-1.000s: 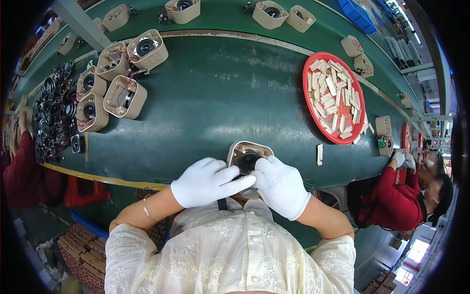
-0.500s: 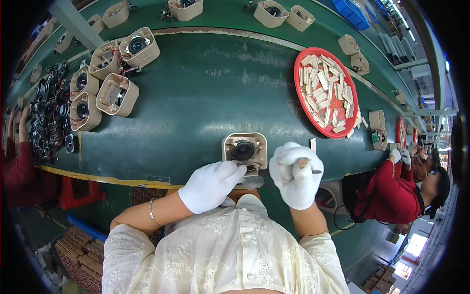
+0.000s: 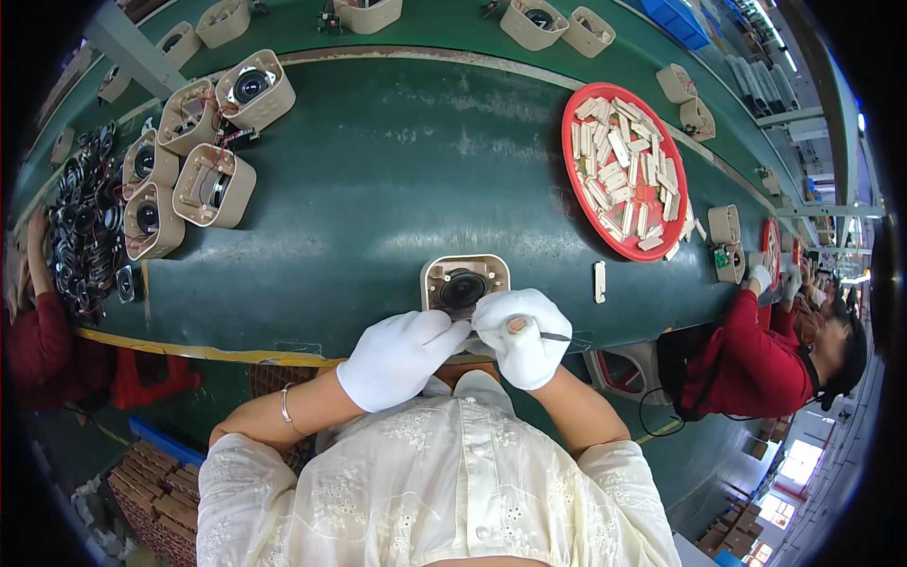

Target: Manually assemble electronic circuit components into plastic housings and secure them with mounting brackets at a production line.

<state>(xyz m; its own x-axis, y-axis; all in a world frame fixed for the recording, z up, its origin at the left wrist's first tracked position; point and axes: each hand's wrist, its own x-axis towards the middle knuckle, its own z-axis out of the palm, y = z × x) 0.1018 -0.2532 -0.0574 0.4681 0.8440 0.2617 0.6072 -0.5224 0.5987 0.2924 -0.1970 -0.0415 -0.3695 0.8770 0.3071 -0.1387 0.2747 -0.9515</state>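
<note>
A beige speaker housing (image 3: 504, 271) stands at the table's near edge, its open side facing up. Inside it sits a round black speaker cone (image 3: 461, 289). My left hand (image 3: 397, 359), in a white glove, has its fingers closed on the housing's near side. My right hand (image 3: 522, 342), gloved with a bare fingertip showing, is closed at the near right corner. A thin dark tool (image 3: 556, 337) sticks out of it, its other end hidden. Both hands cover the near part of the housing. A small cream plastic strip (image 3: 599, 282) lies to the right.
A red round tray (image 3: 573, 165) full of cream strips stands at right. Several housings with speakers (image 3: 215, 185) and a pile of loose speakers (image 3: 85, 222) are at left. Co-workers sit on both sides, one in a red sleeve (image 3: 732, 354) at right. More housings line the far belt.
My right hand has moved left and in to the housing, next to my left hand. The strip it covered in part is now in full view. The whole view has shifted slightly.
</note>
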